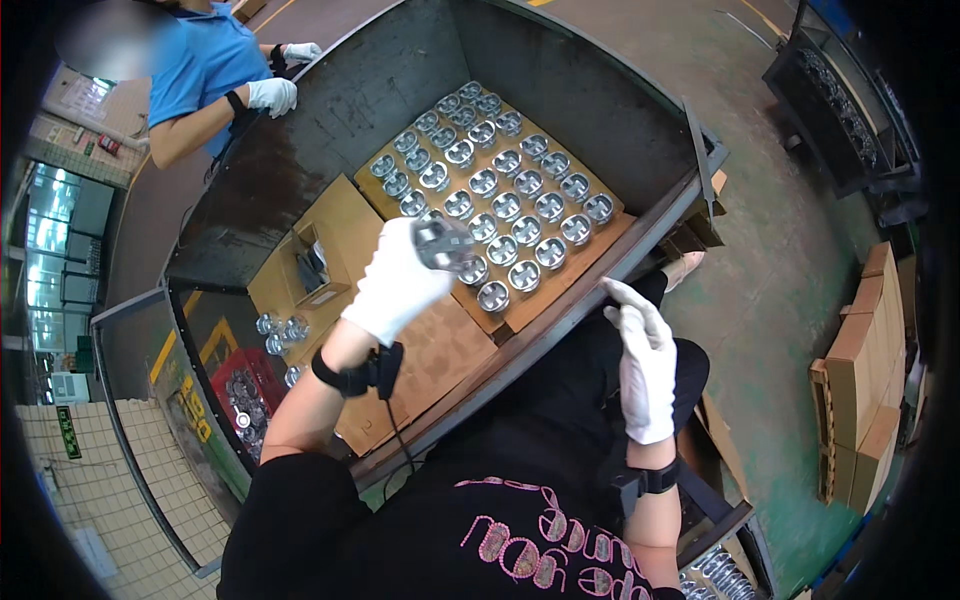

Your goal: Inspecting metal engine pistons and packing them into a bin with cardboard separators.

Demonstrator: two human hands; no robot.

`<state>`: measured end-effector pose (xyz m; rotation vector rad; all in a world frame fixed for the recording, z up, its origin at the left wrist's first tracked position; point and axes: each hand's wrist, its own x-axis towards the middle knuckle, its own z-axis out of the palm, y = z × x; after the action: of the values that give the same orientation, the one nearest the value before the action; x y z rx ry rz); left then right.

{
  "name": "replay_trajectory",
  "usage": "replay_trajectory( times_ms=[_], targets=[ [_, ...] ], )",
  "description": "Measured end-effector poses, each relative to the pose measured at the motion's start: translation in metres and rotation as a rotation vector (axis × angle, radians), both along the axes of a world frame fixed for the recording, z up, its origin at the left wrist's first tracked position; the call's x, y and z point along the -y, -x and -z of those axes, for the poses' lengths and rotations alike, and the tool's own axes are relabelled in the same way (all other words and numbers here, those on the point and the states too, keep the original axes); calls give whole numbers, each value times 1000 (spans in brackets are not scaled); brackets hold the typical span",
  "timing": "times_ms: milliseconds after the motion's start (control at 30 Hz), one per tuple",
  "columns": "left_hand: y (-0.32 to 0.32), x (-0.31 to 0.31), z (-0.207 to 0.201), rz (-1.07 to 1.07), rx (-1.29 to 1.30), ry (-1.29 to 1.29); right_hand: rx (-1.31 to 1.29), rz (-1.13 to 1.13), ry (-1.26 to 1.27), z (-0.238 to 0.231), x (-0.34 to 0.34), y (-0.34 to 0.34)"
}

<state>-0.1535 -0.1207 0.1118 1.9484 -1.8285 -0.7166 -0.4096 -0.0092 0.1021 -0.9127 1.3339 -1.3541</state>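
Observation:
My left hand (pixel 402 283), in a white glove, is closed around a dark grey metal piston (pixel 443 243) above the bin. Below and beyond it, rows of shiny silver pistons (pixel 507 206) stand on a brown cardboard sheet (pixel 590 240). The held piston hides part of the nearest row. My right hand (pixel 646 370), gloved too, is held just outside the bin's near rim with its fingers stretched out and nothing in it. Whether its fingertips touch the rim I cannot tell.
The deep metal bin (pixel 560 70) has high walls. Inside are an opened cardboard box (pixel 318 270) and several loose pistons (pixel 283 328). A red crate (pixel 245 390) of parts is at left. A co-worker's gloved hand (pixel 272 96) is by the far-left rim. Stacked cartons (pixel 860 370) stand right.

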Motion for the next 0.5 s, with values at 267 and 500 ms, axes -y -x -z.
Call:
replay_trajectory(
  times_ms=[267, 500],
  targets=[
    [-226, -16, 352, 1067, 1030, -240, 42, 522, -201, 90, -89, 125],
    [-187, -41, 367, 148, 743, -537, 497, 1163, -395, 125, -250, 166]
  ],
)
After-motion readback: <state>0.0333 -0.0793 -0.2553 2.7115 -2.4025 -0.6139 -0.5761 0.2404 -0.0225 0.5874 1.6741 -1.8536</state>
